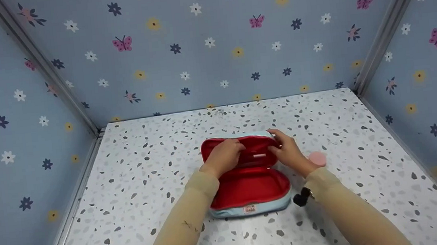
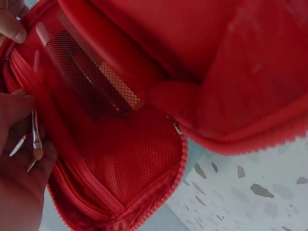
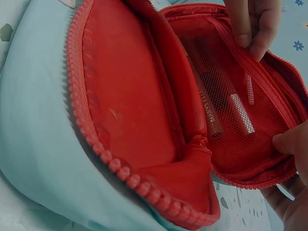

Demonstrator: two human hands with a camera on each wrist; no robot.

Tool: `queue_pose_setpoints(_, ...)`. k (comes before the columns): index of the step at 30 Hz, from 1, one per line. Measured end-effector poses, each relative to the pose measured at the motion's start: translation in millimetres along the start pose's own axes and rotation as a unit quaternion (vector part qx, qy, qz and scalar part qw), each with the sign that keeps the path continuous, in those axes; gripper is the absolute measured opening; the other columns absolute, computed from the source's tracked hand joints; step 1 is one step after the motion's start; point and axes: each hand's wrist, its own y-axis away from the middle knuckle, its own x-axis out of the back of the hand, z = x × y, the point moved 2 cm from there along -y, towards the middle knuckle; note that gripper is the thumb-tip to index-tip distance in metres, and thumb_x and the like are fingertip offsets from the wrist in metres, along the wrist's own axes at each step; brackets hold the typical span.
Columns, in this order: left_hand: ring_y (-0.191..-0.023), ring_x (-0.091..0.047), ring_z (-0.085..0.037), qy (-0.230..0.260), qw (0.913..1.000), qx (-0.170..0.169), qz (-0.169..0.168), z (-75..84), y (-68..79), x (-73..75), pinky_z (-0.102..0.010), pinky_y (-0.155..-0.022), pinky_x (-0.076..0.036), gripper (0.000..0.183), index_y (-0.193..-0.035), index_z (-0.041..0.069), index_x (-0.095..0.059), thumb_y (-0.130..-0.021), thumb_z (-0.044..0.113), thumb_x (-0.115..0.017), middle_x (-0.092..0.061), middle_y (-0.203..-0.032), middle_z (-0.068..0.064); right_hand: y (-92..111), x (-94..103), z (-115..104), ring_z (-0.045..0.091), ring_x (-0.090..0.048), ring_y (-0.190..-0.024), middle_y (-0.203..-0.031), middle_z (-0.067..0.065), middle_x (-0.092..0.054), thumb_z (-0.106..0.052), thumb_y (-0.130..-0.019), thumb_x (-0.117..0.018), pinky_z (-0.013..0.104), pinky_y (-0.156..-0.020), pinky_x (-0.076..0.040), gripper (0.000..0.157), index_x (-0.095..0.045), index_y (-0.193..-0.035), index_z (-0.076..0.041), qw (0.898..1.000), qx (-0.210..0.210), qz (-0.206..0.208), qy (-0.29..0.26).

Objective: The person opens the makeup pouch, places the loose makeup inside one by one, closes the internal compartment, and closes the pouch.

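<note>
A light blue pencil-case-like pouch [image 1: 276, 204] with red lining lies unzipped, its lid raised at the back. Inside the lid is a red mesh pocket [image 2: 144, 168], through which slim tubes [image 3: 242, 113] show. My left hand [image 1: 224, 156] is at the pocket's zipped edge, its fingertips right at the opening. In the left wrist view that hand holds a small sponge-tipped makeup applicator [image 2: 37, 153] along with other thin pieces, partly hidden by the fingers. My right hand [image 1: 288, 149] grips the lid's right edge, thumb inside and fingers behind.
A round pink thing [image 1: 317, 158] lies on the speckled white table [image 1: 136, 188] beside the right wrist. Under the right cuff is a small black object [image 1: 301, 198]. Flower-patterned panels [image 1: 211, 58] enclose the table at the back and both sides.
</note>
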Motion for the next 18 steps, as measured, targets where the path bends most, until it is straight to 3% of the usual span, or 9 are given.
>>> queue_pose_setpoints(6, -0.110, -0.070, -0.029, -0.018, 0.9998, -0.007, 0.011, -2.4, -1.1, -4.1, -0.041, -0.102, -0.060, 0.022, -0.116, 0.006, -0.083, -0.107, 0.005, -0.064, -0.074, -0.112, -0.013, 0.1, -0.3, 0.1, 0.026, -0.068, -0.092, -0.110, 0.024, -0.076, 0.012, -0.095, -0.069, 0.022, -0.077, -0.054, 0.052, -0.062, -0.145, -0.001, 1.000, 0.010, 0.001, 0.002)
queue_pose_setpoints(18, -0.102, -0.074, -0.027, -0.066, 0.9971, -0.005, 0.036, 4.9, -0.8, 0.1, -0.040, -0.095, -0.063, 0.026, -0.106, 0.009, -0.084, -0.106, 0.000, -0.059, -0.078, -0.101, -0.009, 0.4, 0.2, -1.2, 0.027, -0.068, -0.095, -0.115, 0.025, -0.076, 0.012, -0.095, -0.070, 0.028, -0.081, -0.056, 0.053, -0.061, -0.146, -0.002, 1.000, -0.001, 0.000, -0.002)
